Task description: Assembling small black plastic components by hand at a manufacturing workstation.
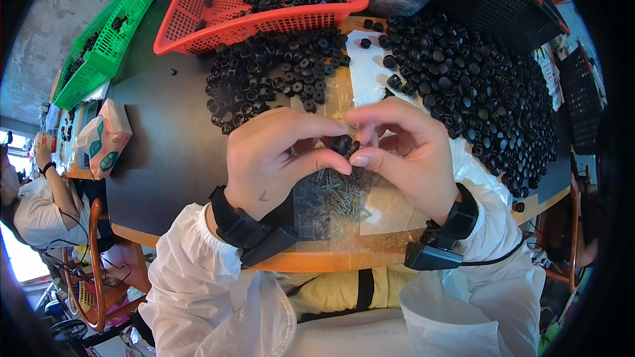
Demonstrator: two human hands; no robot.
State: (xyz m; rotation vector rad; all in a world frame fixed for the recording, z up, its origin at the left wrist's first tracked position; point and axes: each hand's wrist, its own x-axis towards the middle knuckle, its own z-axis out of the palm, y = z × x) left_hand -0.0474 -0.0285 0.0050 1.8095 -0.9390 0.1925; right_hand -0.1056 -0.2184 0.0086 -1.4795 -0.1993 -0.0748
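Note:
Above the near middle of the table, my left hand (259, 158) pinches a small black plastic part (341, 145) between thumb and fingers. From the other side, my right hand (418, 157) has its thumb against a black piece at the same spot; its index finger is slightly blurred. Whether these are one part or two joined pieces is hard to tell, as the fingers cover much of them. Just below the hands lies a heap of thin metal screws or pins (345, 203). Beyond my left hand spread black rings and discs (254, 82); beyond my right, a large pile of round black caps (456, 79).
A red basket (258, 25) of black parts stands at the back, beside a clear plastic tub (393, 3). Black crates (509, 10) are at the back right. To the left are a green basket (109, 46) and tissue pack (111, 139). Another person (49, 208) sits far left.

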